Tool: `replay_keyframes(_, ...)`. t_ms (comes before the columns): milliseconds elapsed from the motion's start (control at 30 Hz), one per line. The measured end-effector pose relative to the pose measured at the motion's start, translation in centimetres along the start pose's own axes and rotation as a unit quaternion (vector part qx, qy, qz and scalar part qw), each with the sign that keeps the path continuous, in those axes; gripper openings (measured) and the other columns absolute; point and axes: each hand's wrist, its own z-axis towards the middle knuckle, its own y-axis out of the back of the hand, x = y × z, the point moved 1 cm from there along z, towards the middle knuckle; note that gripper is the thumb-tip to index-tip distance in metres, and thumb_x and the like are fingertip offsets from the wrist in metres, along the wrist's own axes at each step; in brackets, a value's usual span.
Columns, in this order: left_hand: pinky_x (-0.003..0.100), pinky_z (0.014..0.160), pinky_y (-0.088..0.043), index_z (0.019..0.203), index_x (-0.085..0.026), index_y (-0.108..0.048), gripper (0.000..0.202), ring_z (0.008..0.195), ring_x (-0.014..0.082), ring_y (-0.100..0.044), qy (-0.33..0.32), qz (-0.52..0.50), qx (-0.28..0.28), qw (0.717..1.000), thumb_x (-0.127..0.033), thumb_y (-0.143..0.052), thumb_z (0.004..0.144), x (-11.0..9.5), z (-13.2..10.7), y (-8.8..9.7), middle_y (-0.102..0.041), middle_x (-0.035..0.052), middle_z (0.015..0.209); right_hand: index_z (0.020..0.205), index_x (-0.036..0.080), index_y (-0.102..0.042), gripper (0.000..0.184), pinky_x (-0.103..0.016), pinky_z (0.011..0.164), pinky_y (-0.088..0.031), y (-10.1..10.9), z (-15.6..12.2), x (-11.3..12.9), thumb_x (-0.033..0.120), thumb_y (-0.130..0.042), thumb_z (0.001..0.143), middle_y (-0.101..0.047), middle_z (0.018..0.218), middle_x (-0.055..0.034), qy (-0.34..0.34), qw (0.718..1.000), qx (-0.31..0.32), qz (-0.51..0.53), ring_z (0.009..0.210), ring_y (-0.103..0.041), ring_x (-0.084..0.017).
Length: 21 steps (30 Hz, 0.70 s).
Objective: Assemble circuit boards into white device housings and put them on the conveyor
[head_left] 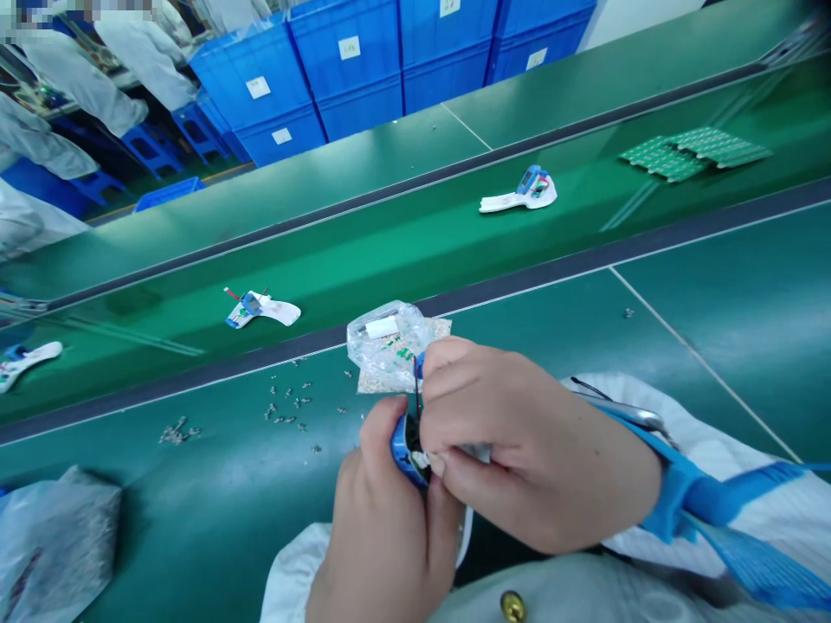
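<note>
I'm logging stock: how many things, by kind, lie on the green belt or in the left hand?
White-and-blue units: 3
Green board panels: 2
Partly hidden blue piece in the left hand: 1
Total: 6

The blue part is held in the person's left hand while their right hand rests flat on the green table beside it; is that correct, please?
Not quite: the right hand is not resting flat on the green table. The head view shows it raised and curled at the blue part, which the left hand holds.
</note>
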Motion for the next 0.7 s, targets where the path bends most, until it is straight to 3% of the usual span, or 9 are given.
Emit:
replay_keyframes(200,0.034,0.066,-0.047,0.127,-0.020,-0.026,0.044,0.080,0.0225,-0.065,-0.050,-0.077,-0.008,0.996,-0.026,-0.042,0.087,0.5,0.4,-0.2,-0.060,0.0114,0.100,0.049,0.016,-0.045,0.026,-0.027,0.065,-0.034,0.2,0.3,-0.4,0.005,-0.043,0.072,-0.047,0.049,0.0019,-0.015,1.000,0.011,0.022,0.054,-0.038,-0.009)
replay_keyframes(400,0.034,0.054,-0.041,0.122,-0.019,-0.028,0.042,0.063,0.0253,-0.062,-0.057,0.054,-0.006,0.997,-0.027,-0.044,0.085,-0.3,0.8,0.1,-0.060,0.0103,0.090,0.048,0.017,-0.038,0.026,-0.028,0.064,-0.033,0.2,0.3,-0.4,0.004,-0.041,0.070,-0.040,0.049,0.0017,-0.008,1.000,0.018,-0.012,0.054,-0.035,-0.010)
replay_keyframes(467,0.033,0.053,-0.040,0.121,-0.019,-0.030,0.040,0.061,0.0249,-0.061,-0.042,0.054,-0.005,0.998,-0.026,-0.044,0.084,-0.5,0.9,0.2,-0.060,0.0095,0.088,0.047,0.017,-0.037,0.026,-0.027,0.063,-0.033,0.2,0.4,-0.6,0.002,-0.041,0.068,-0.038,0.049,0.0022,-0.006,1.000,0.024,0.012,0.054,-0.034,-0.009)
replay_keyframes(600,0.030,0.055,-0.042,0.131,-0.023,-0.029,0.047,0.065,0.0199,-0.059,-0.021,-0.101,0.062,0.993,-0.032,-0.045,0.088,0.5,1.1,0.7,-0.059,0.0076,0.093,0.050,0.016,-0.047,0.024,-0.024,0.066,-0.036,0.4,1.1,-1.8,0.002,-0.046,0.070,-0.047,0.050,0.0035,-0.010,0.995,0.061,0.080,0.057,-0.041,-0.008)
replay_keyframes(700,0.029,0.056,-0.042,0.137,-0.028,-0.029,0.055,0.067,0.0176,-0.054,-0.010,-0.264,0.074,0.962,-0.053,-0.035,0.089,1.5,1.3,1.0,-0.056,0.0066,0.099,0.059,0.015,-0.055,0.021,-0.023,0.068,-0.039,0.8,1.7,-3.2,0.006,-0.050,0.077,-0.052,0.057,0.0041,0.005,0.984,0.096,0.147,0.061,-0.046,-0.007)
